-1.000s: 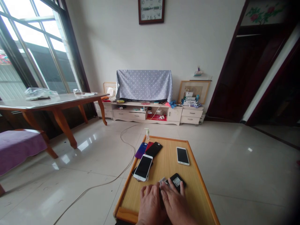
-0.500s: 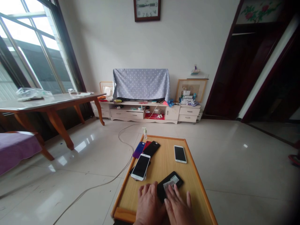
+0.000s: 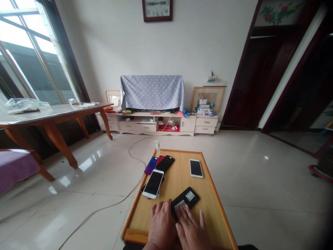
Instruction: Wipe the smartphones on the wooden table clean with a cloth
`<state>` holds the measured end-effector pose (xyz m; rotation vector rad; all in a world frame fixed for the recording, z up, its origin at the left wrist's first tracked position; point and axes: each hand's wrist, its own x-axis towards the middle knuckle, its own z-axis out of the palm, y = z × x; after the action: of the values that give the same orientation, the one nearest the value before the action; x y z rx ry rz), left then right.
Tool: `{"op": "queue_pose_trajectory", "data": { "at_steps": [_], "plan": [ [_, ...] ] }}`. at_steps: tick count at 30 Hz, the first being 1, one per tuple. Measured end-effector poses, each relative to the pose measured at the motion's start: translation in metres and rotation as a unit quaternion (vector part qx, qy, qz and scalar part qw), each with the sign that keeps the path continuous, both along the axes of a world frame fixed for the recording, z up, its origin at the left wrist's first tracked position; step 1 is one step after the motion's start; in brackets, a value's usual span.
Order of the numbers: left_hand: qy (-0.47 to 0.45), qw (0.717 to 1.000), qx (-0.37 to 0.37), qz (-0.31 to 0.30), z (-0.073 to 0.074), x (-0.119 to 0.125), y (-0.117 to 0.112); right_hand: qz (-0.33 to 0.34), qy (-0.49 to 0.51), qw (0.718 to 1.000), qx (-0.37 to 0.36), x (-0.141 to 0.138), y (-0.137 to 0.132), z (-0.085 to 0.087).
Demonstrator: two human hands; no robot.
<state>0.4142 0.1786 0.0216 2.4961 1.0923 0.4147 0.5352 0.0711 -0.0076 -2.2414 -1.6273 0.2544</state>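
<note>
A black phone lies at a slant on the wooden tray table, with a pale label near its far end. My left hand rests at its near left edge, fingers curled and pressed together against it. Under the fingertips of my right hand is a small pale grey cloth, pressed onto the phone's lower part. That hand's fingers are fairly straight, with the little finger apart. Both hands cover the phone's near end.
A white phone lies on other devices at the tray table's left. Beyond are a purple-blue phone, a red one and a black one. Another white phone lies right. A pump bottle stands at the far edge.
My right hand has drawn the cloth toward the phone's near end, baring more of the label. The left hand stays at the phone's edge. The view has turned slightly right.
</note>
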Motion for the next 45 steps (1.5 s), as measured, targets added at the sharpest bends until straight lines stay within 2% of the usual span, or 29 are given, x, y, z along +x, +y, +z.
{"op": "queue_pose_trajectory", "data": {
  "at_steps": [2,6,8,15,19,24,28,35,40,45],
  "plan": [
    [-0.006,1.000,0.002,0.001,-0.001,0.001,0.000,-0.012,0.001,1.000,0.002,0.006,0.000,0.001],
    [-0.027,1.000,0.009,0.000,-0.004,0.001,-0.001,-0.113,-0.037,0.993,0.009,0.037,0.006,0.004],
    [-0.032,0.999,0.010,0.002,-0.005,0.000,-0.001,-0.126,-0.048,0.991,0.014,0.042,0.009,0.003],
    [-0.030,0.999,-0.012,-0.002,0.006,-0.005,-0.001,-0.028,-0.029,0.999,0.024,0.004,0.004,-0.010],
    [-0.018,0.999,-0.027,-0.008,0.013,-0.009,-0.004,-0.030,-0.042,0.998,0.039,0.001,-0.001,-0.021],
    [-0.004,1.000,-0.012,0.000,0.009,-0.009,-0.009,-0.028,-0.045,0.997,0.057,0.007,-0.001,-0.028],
    [0.022,0.999,-0.023,0.015,0.005,-0.002,-0.009,-0.015,-0.043,0.996,0.082,0.009,-0.004,-0.025],
    [0.072,0.993,-0.069,0.062,0.011,0.017,-0.008,-0.018,-0.015,0.992,0.123,0.009,-0.013,-0.018],
    [0.087,0.984,-0.120,0.102,0.011,0.018,-0.007,-0.043,0.101,0.979,0.171,0.001,-0.023,0.002],
    [0.046,0.980,-0.157,0.116,0.009,0.019,-0.011,-0.074,0.156,0.966,0.194,-0.010,-0.032,0.019]
  ]
}}
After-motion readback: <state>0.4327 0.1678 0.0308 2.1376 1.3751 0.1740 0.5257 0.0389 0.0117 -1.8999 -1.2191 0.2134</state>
